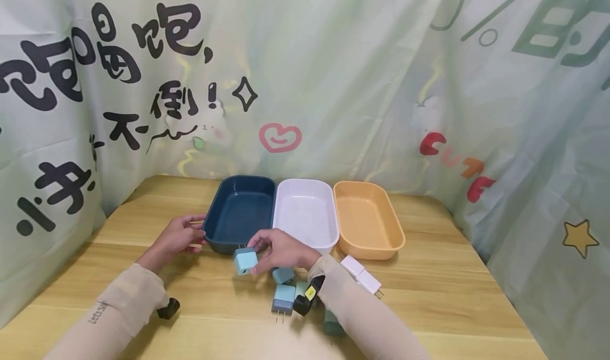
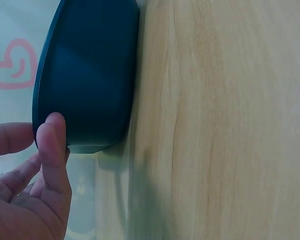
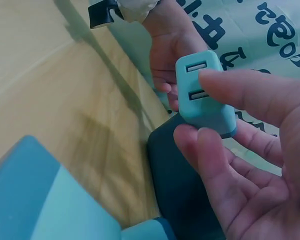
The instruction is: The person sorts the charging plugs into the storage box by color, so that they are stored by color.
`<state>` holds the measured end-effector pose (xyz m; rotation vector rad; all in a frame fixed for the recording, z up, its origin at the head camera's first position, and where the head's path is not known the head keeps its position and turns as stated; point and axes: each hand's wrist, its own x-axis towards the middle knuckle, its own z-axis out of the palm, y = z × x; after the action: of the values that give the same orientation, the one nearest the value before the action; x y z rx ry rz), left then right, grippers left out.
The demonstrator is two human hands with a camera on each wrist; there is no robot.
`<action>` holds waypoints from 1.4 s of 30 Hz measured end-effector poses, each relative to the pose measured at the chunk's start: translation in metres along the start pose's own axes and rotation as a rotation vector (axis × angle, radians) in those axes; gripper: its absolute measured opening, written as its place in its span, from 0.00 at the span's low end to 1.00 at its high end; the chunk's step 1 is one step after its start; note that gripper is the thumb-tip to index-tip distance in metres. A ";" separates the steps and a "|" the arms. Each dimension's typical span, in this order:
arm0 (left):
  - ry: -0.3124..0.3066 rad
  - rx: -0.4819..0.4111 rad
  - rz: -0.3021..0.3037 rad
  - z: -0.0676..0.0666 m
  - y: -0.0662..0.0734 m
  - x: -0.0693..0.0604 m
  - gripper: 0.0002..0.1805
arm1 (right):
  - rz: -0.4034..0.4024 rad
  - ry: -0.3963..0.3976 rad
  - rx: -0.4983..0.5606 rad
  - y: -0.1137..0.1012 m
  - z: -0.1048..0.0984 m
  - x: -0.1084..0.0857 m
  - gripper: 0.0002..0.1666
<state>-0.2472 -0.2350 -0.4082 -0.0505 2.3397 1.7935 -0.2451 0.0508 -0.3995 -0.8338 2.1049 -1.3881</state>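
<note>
My right hand pinches a two-tone blue plug adapter near the front of the dark blue tray, its metal prongs pointing up. The right wrist view shows two USB slots on the adapter, with thumb and fingers of the hand around it. At the tray's left side is my left hand. In the left wrist view, that hand has its thumb and a finger at the rim of the tray, holding its edge.
A white tray and an orange tray stand right of the dark blue one. On the wooden table, below my right forearm, lie blue adapters, a dark green one and white ones. A printed curtain hangs behind.
</note>
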 end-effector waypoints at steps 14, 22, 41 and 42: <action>0.007 -0.007 -0.009 0.000 0.000 -0.004 0.31 | -0.018 0.047 0.012 -0.008 -0.006 0.010 0.27; 0.013 -0.015 -0.006 0.001 0.000 -0.003 0.31 | -0.028 0.114 0.029 -0.012 -0.010 0.021 0.28; 0.013 -0.020 -0.005 0.002 0.000 -0.001 0.31 | -0.008 0.189 -0.027 -0.010 -0.024 0.047 0.27; 0.012 -0.020 -0.003 0.002 0.000 -0.001 0.31 | -0.008 0.193 -0.025 -0.009 -0.025 0.049 0.27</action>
<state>-0.2459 -0.2329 -0.4085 -0.0678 2.3287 1.8199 -0.2937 0.0292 -0.3851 -0.7446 2.2686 -1.5023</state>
